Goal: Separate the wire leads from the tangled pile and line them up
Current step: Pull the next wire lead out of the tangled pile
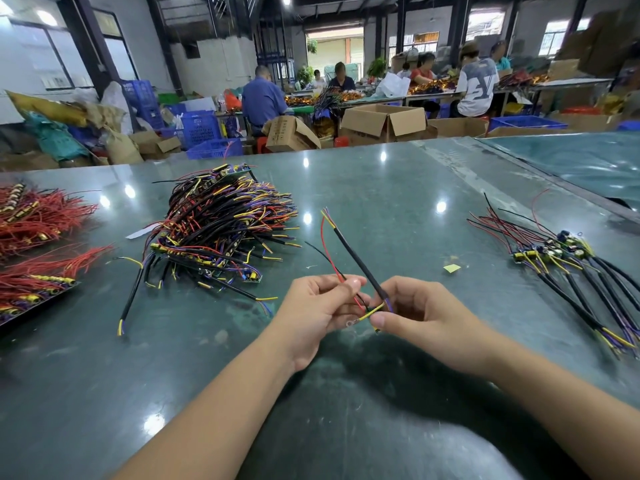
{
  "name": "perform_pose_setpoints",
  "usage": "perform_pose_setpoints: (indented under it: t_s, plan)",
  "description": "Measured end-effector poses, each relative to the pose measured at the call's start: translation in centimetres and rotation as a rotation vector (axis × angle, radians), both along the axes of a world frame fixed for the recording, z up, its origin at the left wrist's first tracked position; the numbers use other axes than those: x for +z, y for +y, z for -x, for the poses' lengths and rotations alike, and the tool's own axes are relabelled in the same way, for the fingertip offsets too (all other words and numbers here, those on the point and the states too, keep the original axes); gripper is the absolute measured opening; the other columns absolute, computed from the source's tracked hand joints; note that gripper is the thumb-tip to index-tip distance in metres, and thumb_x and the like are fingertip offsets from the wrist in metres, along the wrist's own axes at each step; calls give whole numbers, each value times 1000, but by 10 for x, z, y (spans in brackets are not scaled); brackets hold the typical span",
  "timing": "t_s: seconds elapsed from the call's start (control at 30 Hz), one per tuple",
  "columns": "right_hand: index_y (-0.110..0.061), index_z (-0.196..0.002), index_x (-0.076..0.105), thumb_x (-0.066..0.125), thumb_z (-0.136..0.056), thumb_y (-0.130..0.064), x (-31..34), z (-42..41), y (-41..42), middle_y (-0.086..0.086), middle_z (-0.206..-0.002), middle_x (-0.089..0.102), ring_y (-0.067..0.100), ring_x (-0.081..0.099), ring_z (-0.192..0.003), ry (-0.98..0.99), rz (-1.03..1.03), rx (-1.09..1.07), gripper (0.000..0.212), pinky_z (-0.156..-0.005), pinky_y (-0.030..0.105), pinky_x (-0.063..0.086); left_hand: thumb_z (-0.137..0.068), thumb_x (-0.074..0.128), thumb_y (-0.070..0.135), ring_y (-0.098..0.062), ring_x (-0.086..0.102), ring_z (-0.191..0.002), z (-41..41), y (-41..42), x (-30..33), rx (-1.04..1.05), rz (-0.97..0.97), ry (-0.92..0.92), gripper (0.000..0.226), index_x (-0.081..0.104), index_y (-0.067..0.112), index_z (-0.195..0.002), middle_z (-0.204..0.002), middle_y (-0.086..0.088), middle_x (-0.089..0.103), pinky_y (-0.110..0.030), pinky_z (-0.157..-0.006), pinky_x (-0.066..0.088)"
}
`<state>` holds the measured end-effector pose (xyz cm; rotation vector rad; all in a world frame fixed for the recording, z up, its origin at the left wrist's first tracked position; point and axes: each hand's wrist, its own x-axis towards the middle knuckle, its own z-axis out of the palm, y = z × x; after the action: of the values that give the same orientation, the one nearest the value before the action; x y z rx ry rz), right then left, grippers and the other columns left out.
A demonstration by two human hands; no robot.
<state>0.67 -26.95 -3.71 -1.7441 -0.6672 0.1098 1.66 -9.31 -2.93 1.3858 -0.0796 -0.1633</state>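
The left hand [320,308] is pinching the thin red and black wires of one wire lead [360,268] between thumb and fingers, and the right hand [412,311] is pinching the same lead where its black sleeve ends and the yellow and purple wires fan out. So each grip is clamped on the one lead, held just above the tabletop [381,188] with the sleeve slanting up and away from both.

Judging from this, the thin wires could be kinking or pulling free of the small board if the two grips are drawing apart too hard. The ring terminal dangling just below the left grip could be snagging on the loose yellow wire. Setting the lead down askew would be spoiling the row.

Counted: one lead in hand. One tangled pile [221,223] is lying well to the left of the left grip and beyond it, too dense to count. One lined-up row [568,271] is lying well to the right of the right grip, perhaps seven or eight leads, though the overlap is hiding the exact number. Red wire bundles [41,237] are lying further left, at least two groups. One small yellow scrap [452,268] is lying between the right grip and the row.
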Motion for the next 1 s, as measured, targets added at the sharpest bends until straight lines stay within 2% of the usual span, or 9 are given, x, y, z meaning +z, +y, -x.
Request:
perform_pose_setpoints:
  t_s: [0.13,0.3,0.53,0.7,0.77,0.83,0.9,1.0]
  plan:
    - [-24,-85,66,67,-87,-14,-2,1,-1,-2,-77,63,9,54,-72,9,3,8,10,-69,20,44,-98,51,18,-9,63,-54,-2,2,3,105,-19,-32,17,65,10,-94,-70,-4,72,-18,-51,50]
    - [-16,-88,65,67,-87,-15,-1,2,-1,-2,-76,63,8,54,-70,1,24,7,3,-69,20,44,-97,51,15,-5,59,-48,-7,10,6,279,-10,-60,18,62,9,-85,-61,0,69,-14,-47,48]
    - [-15,-88,65,67,-88,-12,0,4,-1,-7,-75,64,8,56,-72,35,96,67,4,-71,20,45,-98,37,1,-4,58,-45,-13,15,5,338,13,-35,25,60,9,-92,-59,0,69,-15,-46,48]
    - [-13,-87,64,67,-87,-13,3,4,-1,-3,-76,66,8,58,-71,42,28,44,3,-70,17,45,-96,37,0,-5,55,-45,-14,14,5,394,42,-91,29,62,12,-88,-60,-2,65,-14,-47,47]
    - [-12,-87,64,67,-87,-12,2,3,-2,-3,-75,66,7,58,-70,36,15,44,3,-68,15,45,-97,42,9,-6,59,-50,-13,18,7,311,179,-31,23,64,12,-92,-64,-2,68,-15,-49,48]
    - [-10,-87,64,68,-86,-14,2,3,-3,-3,-75,65,7,57,-70,23,9,38,6,-68,15,45,-93,49,29,-8,64,-59,-10,21,9,108,301,109,26,67,11,-97,-75,-3,72,-18,-53,51]
    - [-11,-88,64,69,-82,-20,4,2,-4,-4,-75,65,7,57,-70,16,-16,24,12,-68,16,46,-81,56,46,-11,68,-68,-5,20,8,-74,214,175,41,70,12,-99,-87,-5,74,-23,-61,52]
    - [-13,-90,64,67,-81,-21,6,2,-5,-5,-79,68,5,59,-71,23,-56,19,12,-68,16,47,-76,65,37,-16,70,-82,0,12,1,-202,-13,103,38,69,11,-103,-100,-9,73,-22,-66,54]
